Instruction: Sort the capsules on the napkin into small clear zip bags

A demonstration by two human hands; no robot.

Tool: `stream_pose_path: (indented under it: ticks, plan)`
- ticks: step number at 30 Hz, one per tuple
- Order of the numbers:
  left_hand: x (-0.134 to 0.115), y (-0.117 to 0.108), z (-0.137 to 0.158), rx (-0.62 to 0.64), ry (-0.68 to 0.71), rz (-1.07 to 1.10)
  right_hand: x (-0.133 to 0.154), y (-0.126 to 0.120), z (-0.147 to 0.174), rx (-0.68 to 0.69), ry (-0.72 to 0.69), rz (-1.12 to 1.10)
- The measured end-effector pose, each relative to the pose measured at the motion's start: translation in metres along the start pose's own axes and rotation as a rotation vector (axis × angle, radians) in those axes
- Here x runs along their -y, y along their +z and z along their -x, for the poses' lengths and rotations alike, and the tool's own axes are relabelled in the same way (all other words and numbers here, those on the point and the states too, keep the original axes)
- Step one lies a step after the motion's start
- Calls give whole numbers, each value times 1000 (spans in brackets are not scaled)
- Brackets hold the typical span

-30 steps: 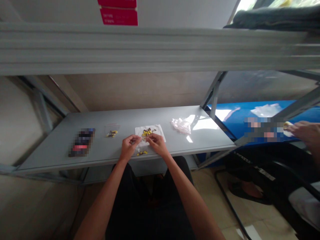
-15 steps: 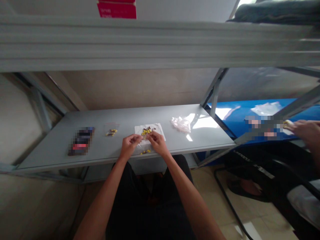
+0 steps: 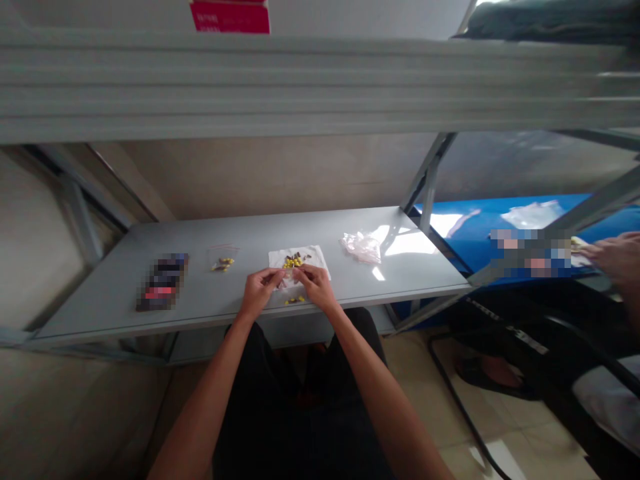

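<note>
My left hand [image 3: 260,289] and my right hand [image 3: 315,285] are close together over the front of the grey table, fingers pinched. Between them they grip the top edge of a small clear plastic bag [image 3: 287,293], which hangs down toward me with several yellow and dark pieces at its bottom. Just beyond my fingertips, a pile of small yellow and brown pieces [image 3: 295,260] lies on a white sheet [image 3: 320,257]. The pieces are too small to name. Part of the sheet is hidden by my hands.
On the grey table [image 3: 150,240] a filled clear zip bag [image 3: 223,261] and a blurred-out phone-like object [image 3: 163,282] lie at left. Crumpled clear bags [image 3: 361,247] lie at right. A shelf beam [image 3: 320,87] crosses above. Another person's hand [image 3: 615,257] is by a blue table [image 3: 465,213].
My fingertips have drawn slightly closer together along the bag's top, and the pieces in it have shifted a little. The other person's hand has moved slightly up.
</note>
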State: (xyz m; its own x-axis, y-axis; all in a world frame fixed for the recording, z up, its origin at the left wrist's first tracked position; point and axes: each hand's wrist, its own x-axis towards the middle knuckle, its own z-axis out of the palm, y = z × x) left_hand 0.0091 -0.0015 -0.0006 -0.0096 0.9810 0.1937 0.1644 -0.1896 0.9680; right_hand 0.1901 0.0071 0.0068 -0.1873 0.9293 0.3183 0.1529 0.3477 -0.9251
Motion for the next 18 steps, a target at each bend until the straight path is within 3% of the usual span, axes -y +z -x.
stream_pose_path:
  ticks: [5, 7, 10, 12, 14, 16, 18]
  plan:
    - [-13, -9, -4, -6, 18, -25, 1, 2, -2, -26, 11, -96]
    - [-18, -29, -12, -64, 59, -40, 2, 2, -4, -48, 16, -101]
    - [-18, -77, -35, -228, 80, -65, 2, 2, -5, -90, 33, -68]
    - [-13, -112, -53, -325, 54, -167, -1, 3, -6, -83, 33, -55]
    - [-6, -140, -70, -333, -4, -365, -4, 4, -6, -73, 34, -42]
    - [0, -157, -82, -291, -39, -610, -6, 4, -6, -87, 34, -25]
    - [3, -160, -85, -335, -20, -809, -8, 4, -5, -101, 38, -20]
